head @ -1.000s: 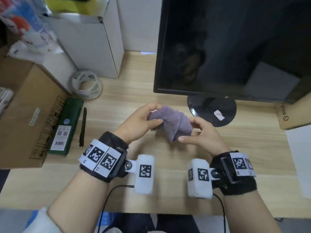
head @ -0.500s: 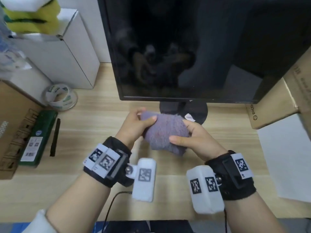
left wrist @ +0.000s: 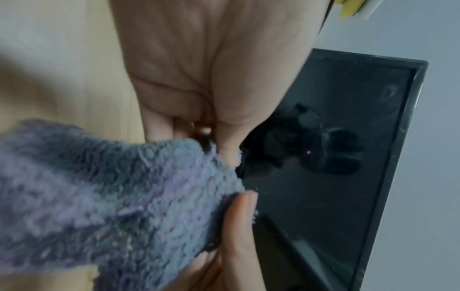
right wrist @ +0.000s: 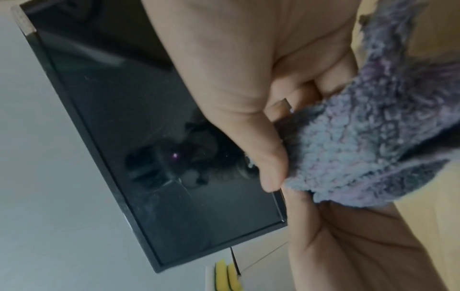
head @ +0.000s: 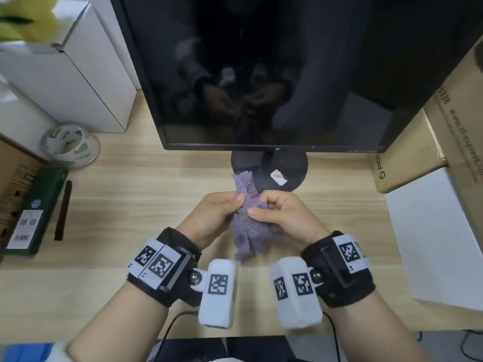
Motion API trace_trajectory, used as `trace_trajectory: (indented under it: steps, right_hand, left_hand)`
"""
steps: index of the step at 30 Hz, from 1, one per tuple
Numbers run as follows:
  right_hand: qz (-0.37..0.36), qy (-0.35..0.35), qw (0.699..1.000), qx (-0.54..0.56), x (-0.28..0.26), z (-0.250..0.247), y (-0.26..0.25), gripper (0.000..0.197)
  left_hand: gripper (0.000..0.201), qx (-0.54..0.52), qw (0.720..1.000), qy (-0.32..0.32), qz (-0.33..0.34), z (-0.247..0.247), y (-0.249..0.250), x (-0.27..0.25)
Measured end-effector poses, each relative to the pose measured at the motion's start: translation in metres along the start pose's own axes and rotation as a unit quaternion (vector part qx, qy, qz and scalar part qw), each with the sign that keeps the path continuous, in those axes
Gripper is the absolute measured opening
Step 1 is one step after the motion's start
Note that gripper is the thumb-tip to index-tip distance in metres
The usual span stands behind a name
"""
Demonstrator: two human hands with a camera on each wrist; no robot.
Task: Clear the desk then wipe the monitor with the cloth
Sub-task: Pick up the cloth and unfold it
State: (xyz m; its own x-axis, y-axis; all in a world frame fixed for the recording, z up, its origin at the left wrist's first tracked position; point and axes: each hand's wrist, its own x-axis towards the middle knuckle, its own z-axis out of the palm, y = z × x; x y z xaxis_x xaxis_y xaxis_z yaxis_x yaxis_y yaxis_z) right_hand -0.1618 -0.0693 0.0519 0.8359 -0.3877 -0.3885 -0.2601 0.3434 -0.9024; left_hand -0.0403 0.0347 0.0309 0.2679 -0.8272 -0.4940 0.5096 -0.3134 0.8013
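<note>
A fluffy purple cloth (head: 248, 226) hangs bunched between both hands, above the wooden desk (head: 146, 205) just in front of the monitor's round base (head: 269, 167). My left hand (head: 222, 212) pinches the cloth's left side between thumb and fingers. My right hand (head: 277, 210) grips its right side with curled fingers. The black monitor (head: 261, 74) stands upright behind them, its screen dark and reflective. In the left wrist view the cloth (left wrist: 124, 196) sits under my thumb with the monitor (left wrist: 336, 157) beyond. The right wrist view shows the cloth (right wrist: 361, 147) and the dusty monitor (right wrist: 149, 137).
At the left lie a tape roll (head: 69, 145), a green box (head: 36, 210) and a black pen (head: 62, 210), next to a brown carton (head: 10, 184). White boxes (head: 73, 71) stand at the back left. Cardboard boxes (head: 418, 142) and a white box (head: 439, 231) line the right.
The cloth has been gathered from a spread bundle into a narrower bunch between my hands. The head view has shifted, so the monitor now sits more centred and closer.
</note>
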Motion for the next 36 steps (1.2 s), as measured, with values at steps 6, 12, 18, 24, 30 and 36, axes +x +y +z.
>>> trace_trajectory:
  steps: [6, 12, 18, 24, 30, 36]
  right_hand:
    - [-0.006, 0.073, 0.989, 0.132, -0.006, -0.01, 0.003, 0.026]
    - [0.014, 0.167, 0.949, 0.266, -0.007, -0.033, 0.018, 0.015]
    - [0.078, 0.228, 0.938, 0.249, 0.002, -0.037, 0.043, 0.02]
    - [0.122, 0.184, 0.912, 0.346, -0.003, -0.042, 0.044, 0.021]
    - [0.052, 0.229, 0.951, 0.201, -0.008, -0.044, 0.036, 0.02]
    - [-0.032, 0.213, 0.962, 0.169, -0.01, -0.045, 0.026, 0.048]
  left_hand:
    - [0.028, -0.054, 0.998, 0.041, -0.005, -0.012, 0.0, 0.0]
    - [0.051, -0.306, 0.945, 0.113, -0.031, -0.052, -0.015, -0.005]
    - [0.015, -0.243, 0.95, 0.135, -0.141, -0.034, -0.032, -0.004]
    - [0.046, -0.175, 0.96, 0.14, -0.167, -0.033, -0.024, -0.002]
    - [0.102, 0.091, 0.981, 0.064, -0.161, -0.046, -0.006, -0.012]
    - [0.122, 0.335, 0.928, 0.162, -0.035, -0.038, 0.026, -0.012]
